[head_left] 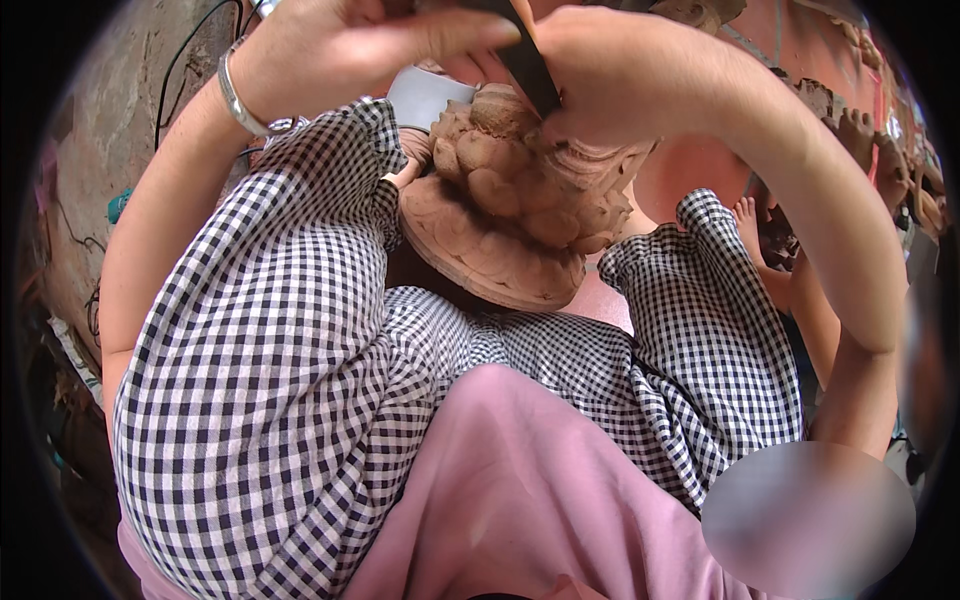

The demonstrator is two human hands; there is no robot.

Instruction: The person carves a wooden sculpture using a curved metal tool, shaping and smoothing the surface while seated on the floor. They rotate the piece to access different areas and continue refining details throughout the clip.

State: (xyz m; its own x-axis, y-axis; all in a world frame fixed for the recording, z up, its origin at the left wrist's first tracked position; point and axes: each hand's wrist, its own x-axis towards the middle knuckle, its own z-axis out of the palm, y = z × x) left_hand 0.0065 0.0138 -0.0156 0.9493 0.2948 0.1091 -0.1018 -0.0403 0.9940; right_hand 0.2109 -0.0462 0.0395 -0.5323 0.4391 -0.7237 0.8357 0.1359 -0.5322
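Note:
A brown carved piece (490, 190) with rounded, petal-like lumps stands on its scalloped round base (490, 260), tilted between my knees. Above it, at the top edge, a dark flat strip (525, 65) that looks like sandpaper slants between my hands. My left hand (350, 50) comes in from the upper left, its thumb lying against the strip and its other fingers partly hidden and cut off by the picture's edge. Curled close over the carving, my right hand (590, 80) has its fingertips at the strip's lower end. Both hands look slightly blurred.
Dark cables (170, 100) run over the worn floor at the left. More brown carved pieces (880, 150) stand along the right side. Someone else's bare foot (745, 215) shows beyond my right knee. A pale grey flat object (430, 95) lies behind the carving.

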